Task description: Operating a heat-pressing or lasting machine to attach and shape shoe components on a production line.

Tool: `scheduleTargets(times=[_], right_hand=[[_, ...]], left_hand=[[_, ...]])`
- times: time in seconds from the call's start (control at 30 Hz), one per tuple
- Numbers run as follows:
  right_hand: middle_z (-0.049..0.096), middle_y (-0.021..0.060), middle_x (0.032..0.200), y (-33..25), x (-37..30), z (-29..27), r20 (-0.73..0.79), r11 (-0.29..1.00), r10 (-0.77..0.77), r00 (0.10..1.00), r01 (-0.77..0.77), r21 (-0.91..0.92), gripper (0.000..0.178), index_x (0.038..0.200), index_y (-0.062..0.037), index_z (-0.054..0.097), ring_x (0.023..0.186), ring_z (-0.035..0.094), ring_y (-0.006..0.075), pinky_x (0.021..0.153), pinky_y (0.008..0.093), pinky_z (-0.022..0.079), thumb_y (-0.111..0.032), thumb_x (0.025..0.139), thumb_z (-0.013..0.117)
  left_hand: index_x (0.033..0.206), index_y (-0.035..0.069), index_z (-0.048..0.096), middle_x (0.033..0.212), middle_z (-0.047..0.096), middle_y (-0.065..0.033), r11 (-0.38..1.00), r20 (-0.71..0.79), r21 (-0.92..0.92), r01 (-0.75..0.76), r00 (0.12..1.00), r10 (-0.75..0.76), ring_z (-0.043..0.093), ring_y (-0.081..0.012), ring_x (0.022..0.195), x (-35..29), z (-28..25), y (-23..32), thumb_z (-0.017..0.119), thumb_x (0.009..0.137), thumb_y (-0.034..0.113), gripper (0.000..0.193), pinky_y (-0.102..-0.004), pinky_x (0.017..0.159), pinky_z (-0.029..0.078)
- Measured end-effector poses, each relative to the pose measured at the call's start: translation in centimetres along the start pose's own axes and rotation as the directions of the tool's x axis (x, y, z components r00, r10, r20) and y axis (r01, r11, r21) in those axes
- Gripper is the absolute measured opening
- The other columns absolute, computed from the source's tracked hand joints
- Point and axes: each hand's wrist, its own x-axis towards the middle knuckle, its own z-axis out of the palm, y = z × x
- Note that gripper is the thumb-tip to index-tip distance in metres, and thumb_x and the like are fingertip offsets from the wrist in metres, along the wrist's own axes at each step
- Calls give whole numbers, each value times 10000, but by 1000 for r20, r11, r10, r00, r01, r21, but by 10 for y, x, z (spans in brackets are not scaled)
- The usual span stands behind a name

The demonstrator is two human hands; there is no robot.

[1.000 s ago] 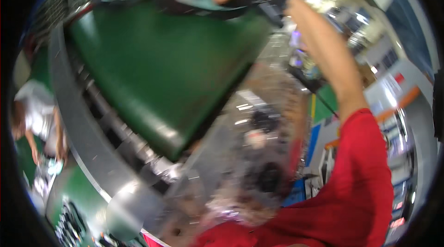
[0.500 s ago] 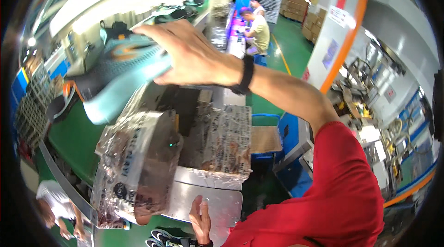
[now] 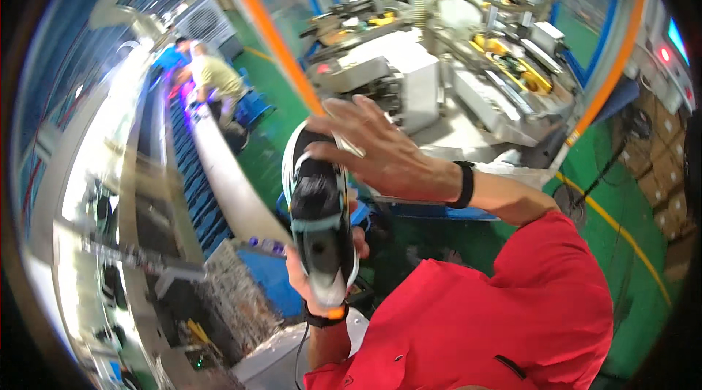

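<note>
A black sneaker (image 3: 314, 196) with a teal band and a pale sole edge stands in front of me, held lengthwise. My left hand (image 3: 297, 274) grips it from below and behind, with fingertips showing past its right side; the palm is hidden by the shoe. Over the upper part of the sneaker hovers my right hand (image 3: 395, 160), its fingers spread and slightly blurred. Those fingertips overlap the sneaker in view, and whether they touch it I cannot tell. A dark band circles each wrist.
Behind the orange post (image 3: 270, 32) stand machines with hoses and yellow parts (image 3: 512, 65). A long conveyor (image 3: 194, 149) runs away at the left, where a person in a yellow shirt (image 3: 214, 77) leans over it. A film-wrapped block (image 3: 234, 284) sits close on the left.
My view has swung right, toward the machines. Earlier my right hand gripped a teal and black sneaker at upper left and my left hand was empty; now my left hand holds a sneaker.
</note>
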Motion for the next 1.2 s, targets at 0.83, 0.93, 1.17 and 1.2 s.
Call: scheduleTargets(times=[0.83, 0.93, 1.17, 1.2], right_hand=[[566, 92, 1196, 224, -402, -218, -388, 77, 871, -302, -695, 714, 657, 1307, 25, 493, 1068, 561, 190, 981, 338, 435, -114, 709, 726], [569, 90, 1192, 240, -399, -231, -437, 34, 847, -304, -789, 614, 634, 1293, 40, 508, 1073, 557, 192, 983, 338, 429, -115, 715, 715], [634, 127, 1077, 399, -321, -230, -278, -37, 955, -103, -972, 232, 583, 1223, 68, 549, 966, 598, 183, 848, 295, 483, -172, 716, 708], [635, 148, 1067, 427, -307, -224, -193, -73, 976, -102, -985, 154, 600, 1210, 79, 551, 962, 602, 200, 839, 305, 487, -207, 709, 715]], left_hand=[[1366, -119, 291, 1211, 538, -358, -197, 7, 980, -21, 997, -73, 563, -472, 1106, 545, -28, -538, 739, 762, 295, 859, -484, 935, 465], [1337, -77, 300, 1230, 518, -346, -243, -27, 970, 26, 1000, -3, 557, -506, 1072, 557, -19, -552, 687, 759, 204, 750, -519, 928, 462], [1063, -56, 580, 998, 668, -149, 570, -317, 666, 482, 874, -369, 668, -265, 893, 518, -11, -453, 706, 743, 38, 357, -382, 773, 549], [1047, -60, 604, 984, 676, -113, 597, -334, 507, 622, 780, -529, 676, -212, 855, 490, 15, -417, 708, 776, 0, 297, -355, 743, 564]])
